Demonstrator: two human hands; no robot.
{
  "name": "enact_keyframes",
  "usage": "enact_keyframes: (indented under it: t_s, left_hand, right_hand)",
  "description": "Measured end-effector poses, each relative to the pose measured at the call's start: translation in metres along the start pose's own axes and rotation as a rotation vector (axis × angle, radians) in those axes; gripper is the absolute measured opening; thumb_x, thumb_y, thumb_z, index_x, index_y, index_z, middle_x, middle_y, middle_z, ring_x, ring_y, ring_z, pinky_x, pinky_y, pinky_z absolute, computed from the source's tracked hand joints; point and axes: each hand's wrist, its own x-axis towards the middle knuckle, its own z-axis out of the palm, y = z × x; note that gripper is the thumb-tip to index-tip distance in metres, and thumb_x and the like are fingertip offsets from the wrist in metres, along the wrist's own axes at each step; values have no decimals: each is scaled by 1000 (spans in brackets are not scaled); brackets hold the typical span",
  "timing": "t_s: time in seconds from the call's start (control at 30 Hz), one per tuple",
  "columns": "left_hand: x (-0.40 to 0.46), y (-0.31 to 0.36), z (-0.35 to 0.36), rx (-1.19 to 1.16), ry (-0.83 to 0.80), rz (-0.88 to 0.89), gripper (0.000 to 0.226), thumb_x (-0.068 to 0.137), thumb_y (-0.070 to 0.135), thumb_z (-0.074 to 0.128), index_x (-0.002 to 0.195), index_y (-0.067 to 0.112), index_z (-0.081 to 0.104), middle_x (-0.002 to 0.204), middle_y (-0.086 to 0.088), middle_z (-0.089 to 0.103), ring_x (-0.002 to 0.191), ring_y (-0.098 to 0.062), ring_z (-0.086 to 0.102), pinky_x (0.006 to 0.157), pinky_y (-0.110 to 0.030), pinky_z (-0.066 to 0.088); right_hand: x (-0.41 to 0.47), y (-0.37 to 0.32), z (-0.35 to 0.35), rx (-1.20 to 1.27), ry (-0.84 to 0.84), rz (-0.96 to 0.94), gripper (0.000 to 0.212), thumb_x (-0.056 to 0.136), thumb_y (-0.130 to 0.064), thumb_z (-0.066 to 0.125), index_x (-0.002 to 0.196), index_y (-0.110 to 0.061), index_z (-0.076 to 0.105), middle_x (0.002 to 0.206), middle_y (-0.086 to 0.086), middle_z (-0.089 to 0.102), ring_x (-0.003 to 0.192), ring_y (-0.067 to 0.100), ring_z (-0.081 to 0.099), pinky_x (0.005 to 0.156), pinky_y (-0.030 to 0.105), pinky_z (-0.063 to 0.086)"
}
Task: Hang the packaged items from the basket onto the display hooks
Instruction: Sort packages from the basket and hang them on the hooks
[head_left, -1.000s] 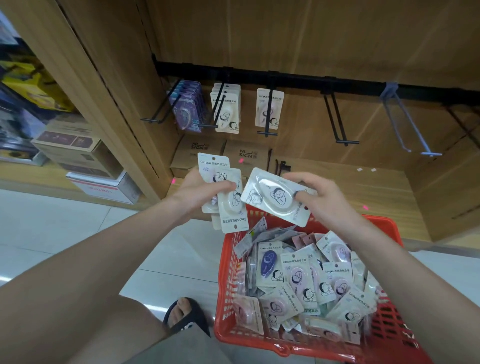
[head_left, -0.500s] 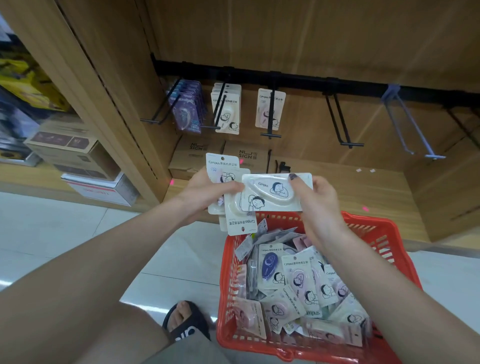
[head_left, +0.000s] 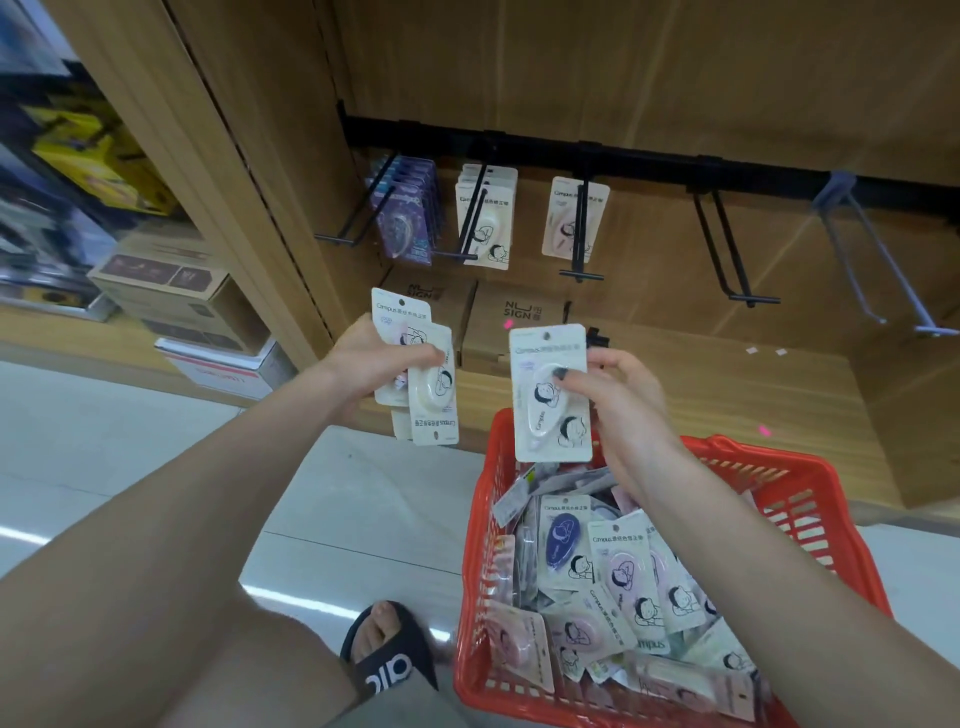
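Observation:
My right hand (head_left: 618, 410) pinches one white packaged item (head_left: 545, 415) upright above the red basket (head_left: 810, 499), which holds several more packets (head_left: 618, 577). My left hand (head_left: 363, 369) grips a small stack of packets (head_left: 431, 405) to the left of it, one turned upside down. On the black rail, the display hooks carry purple packets (head_left: 408, 218), white packets (head_left: 485, 223) and one pink packet (head_left: 566, 223). A black hook (head_left: 730, 254) and a grey hook (head_left: 883, 260) further right hang bare.
Brown cartons (head_left: 514, 322) sit on the wooden shelf under the hooks. More boxes (head_left: 171, 296) stand on the left shelf beyond a wooden divider (head_left: 223, 171). My foot in a black sandal (head_left: 387, 649) rests on the tiled floor beside the basket.
My right hand has drawn its packet away from the left hand's stack and turned it from lying sideways to upright. The two hands are now apart.

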Motion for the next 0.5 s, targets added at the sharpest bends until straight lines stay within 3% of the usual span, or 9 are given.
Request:
enact_keyframes:
  t_s: [0.17,0.3,0.4,0.5]
  left_hand:
    - [10,-1,-14,83,62,27,33,79,22,88,109,21,73,100,2,81,89,-17,79,80,-39,64]
    - [13,-2,-24,101,51,48,48,65,31,90,109,20,75,98,4,82,93,-19,79,82,-41,63]
    - [16,-3,-29,96,56,60,60,58,38,92,113,22,73,101,6,81,94,-17,79,86,-45,64]
    - [21,-5,-32,95,74,60,77,52,46,96,120,23,68,105,8,80,96,-16,78,87,-48,64]
  right_hand:
    - [26,-11,50,-70,-98,-122,19,94,-2,69,110,-10,62,107,2,80,102,24,77,94,58,58]
    - [41,-14,81,-99,-128,-191,19,94,-5,71,110,-10,61,105,1,80,96,19,77,72,40,59]
    - [48,-11,95,-62,-116,-179,17,95,-8,71,107,-16,61,104,2,80,98,25,77,89,56,60]
    - [52,-11,101,-43,-98,-174,18,96,-12,71,110,-18,62,103,1,81,97,24,78,92,59,59]
